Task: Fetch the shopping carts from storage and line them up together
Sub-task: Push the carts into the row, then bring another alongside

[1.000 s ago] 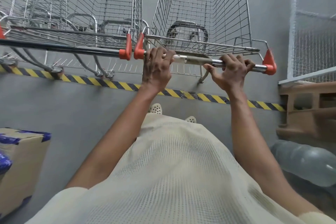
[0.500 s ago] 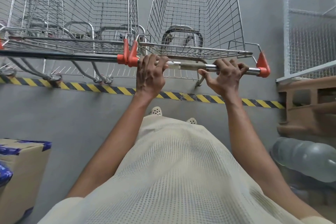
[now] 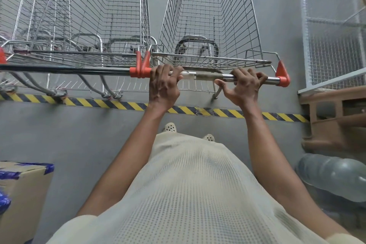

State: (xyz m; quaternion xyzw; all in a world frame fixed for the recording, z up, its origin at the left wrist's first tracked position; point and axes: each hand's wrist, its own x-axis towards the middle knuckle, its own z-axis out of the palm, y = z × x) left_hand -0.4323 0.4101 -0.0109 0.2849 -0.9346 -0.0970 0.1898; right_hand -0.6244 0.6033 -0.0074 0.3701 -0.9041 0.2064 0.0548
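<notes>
A wire shopping cart [image 3: 210, 25] stands in front of me on the right, with a metal handle bar [image 3: 210, 76] capped in orange at both ends. My left hand [image 3: 164, 85] grips the bar near its left cap. My right hand [image 3: 243, 85] grips it near the right cap, thumb spread below. A second wire cart [image 3: 95, 25] stands to the left, side by side with mine, and its orange handle cap touches my cart's cap. More cart baskets sit nested at the far left.
Yellow-and-black hazard tape [image 3: 118, 105] runs across the grey floor under the handles. A taped cardboard box [image 3: 21, 194] sits at the lower left. A brown pallet-like stack [image 3: 334, 121], a large water bottle [image 3: 332, 176] and a wire mesh rack [image 3: 334, 35] stand on the right.
The cart I hold has slid left until its orange cap meets the neighbouring cart's cap. Both hands keep the same grip on the bar.
</notes>
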